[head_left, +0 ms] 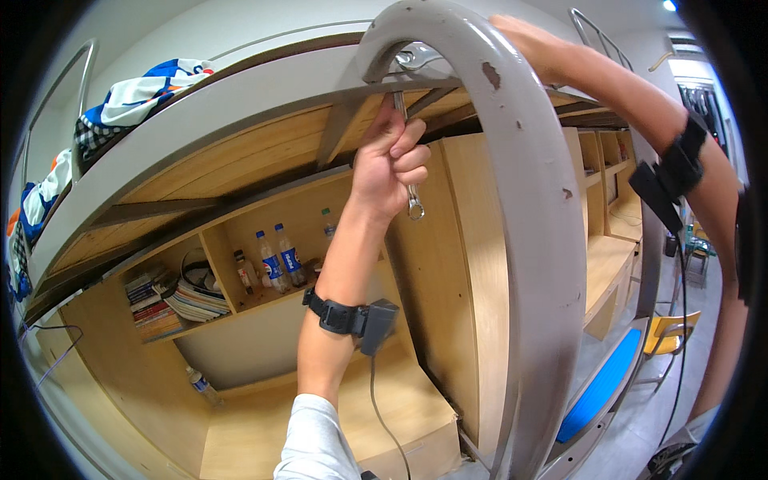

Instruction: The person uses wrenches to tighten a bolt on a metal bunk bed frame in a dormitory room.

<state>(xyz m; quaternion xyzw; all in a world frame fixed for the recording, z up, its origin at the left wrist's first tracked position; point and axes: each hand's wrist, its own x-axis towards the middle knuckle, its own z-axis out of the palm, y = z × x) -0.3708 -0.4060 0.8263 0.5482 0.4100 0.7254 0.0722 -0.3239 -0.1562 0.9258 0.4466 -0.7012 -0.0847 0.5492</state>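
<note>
My left hand is closed around a shiny metal wrench, raised just under the grey metal bed frame. The wrench's ring end sticks out below my fist, and its upper end reaches up to the frame's underside. My right hand reaches in from the right, behind the curved grey bed post; its fingers are hidden there. Through the bend of the post shows the head of a second wrench, lying across the frame's upper edge. Whether my right hand holds it is hidden by the post.
Below the bunk stands a wooden desk with shelves holding books and several bottles. Colourful bedding lies on the bunk. At right are a blue-treaded step and a yellow chair. Cables hang from both arm straps.
</note>
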